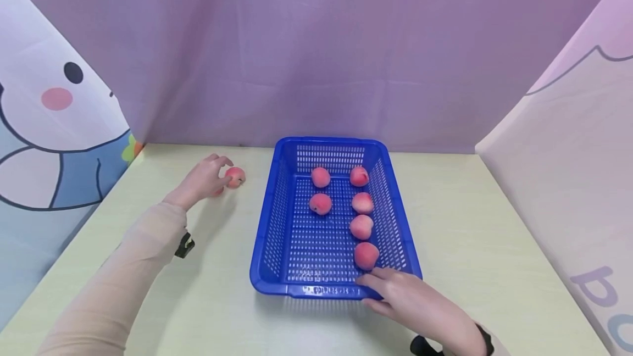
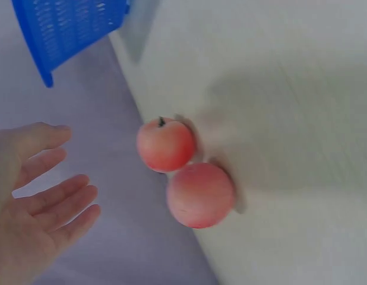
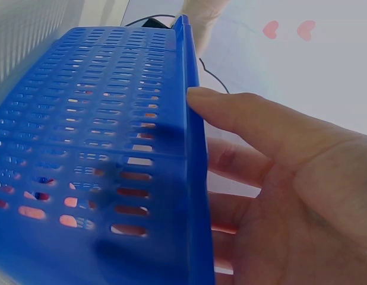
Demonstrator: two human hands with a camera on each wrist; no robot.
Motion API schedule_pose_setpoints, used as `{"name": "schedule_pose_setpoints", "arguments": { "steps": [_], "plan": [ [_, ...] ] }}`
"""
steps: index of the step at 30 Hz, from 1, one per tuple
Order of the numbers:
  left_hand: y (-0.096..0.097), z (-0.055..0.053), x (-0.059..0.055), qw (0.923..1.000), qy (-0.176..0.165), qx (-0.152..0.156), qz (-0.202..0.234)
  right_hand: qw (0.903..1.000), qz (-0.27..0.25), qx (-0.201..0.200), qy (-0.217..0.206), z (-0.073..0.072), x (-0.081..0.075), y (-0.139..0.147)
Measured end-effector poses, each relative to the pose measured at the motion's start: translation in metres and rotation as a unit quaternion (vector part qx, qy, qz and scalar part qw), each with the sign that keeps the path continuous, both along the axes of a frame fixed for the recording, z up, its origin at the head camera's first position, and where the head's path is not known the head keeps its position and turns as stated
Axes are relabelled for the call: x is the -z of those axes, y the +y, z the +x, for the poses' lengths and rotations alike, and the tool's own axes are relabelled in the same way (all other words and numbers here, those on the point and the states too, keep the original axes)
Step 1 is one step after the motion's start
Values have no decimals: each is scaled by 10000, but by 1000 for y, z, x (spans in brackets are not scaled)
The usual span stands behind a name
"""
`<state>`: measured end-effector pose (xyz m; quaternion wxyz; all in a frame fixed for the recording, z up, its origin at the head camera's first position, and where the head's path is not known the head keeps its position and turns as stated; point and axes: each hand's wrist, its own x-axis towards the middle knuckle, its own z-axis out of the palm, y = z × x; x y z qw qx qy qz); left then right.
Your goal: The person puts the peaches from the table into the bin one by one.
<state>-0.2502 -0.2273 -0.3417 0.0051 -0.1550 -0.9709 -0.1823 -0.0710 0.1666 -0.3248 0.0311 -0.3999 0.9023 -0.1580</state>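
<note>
My left hand (image 1: 204, 181) hovers at the table's left side over two round fruits, its fingers loosely bent and holding nothing. One is a red apple with a dark stem (image 2: 166, 145); touching or nearly touching it is a pinkish-red, peach-like fruit (image 2: 201, 195). In the left wrist view the hand stands apart from both. At the near right corner of a blue plastic basket (image 1: 269, 218), my right hand (image 1: 412, 298) grips the rim, thumb outside and fingers over the inner side. Inside, several peach-like fruits (image 1: 362, 202) line the right wall, and two more (image 1: 320, 204) lie mid-basket.
The basket stands on a pale table (image 1: 460, 224), its far end close to a purple cloth backdrop (image 1: 316, 54). Printed cloth panels (image 1: 59, 125) rise along the left and right sides of the table.
</note>
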Motion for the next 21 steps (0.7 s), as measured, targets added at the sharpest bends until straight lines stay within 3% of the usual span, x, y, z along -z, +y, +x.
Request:
{"name": "schedule_pose_setpoints", "arguments": {
  "steps": [8, 21],
  "plan": [
    [-11, -1, 15, 9995, -229, -188, 116, 10000, 9, 1, 1, 0, 0, 0],
    [-24, -6, 30, 9992, -220, -337, 17, 10000, 26, 19, -60, 0, 0, 0]
  ]
}}
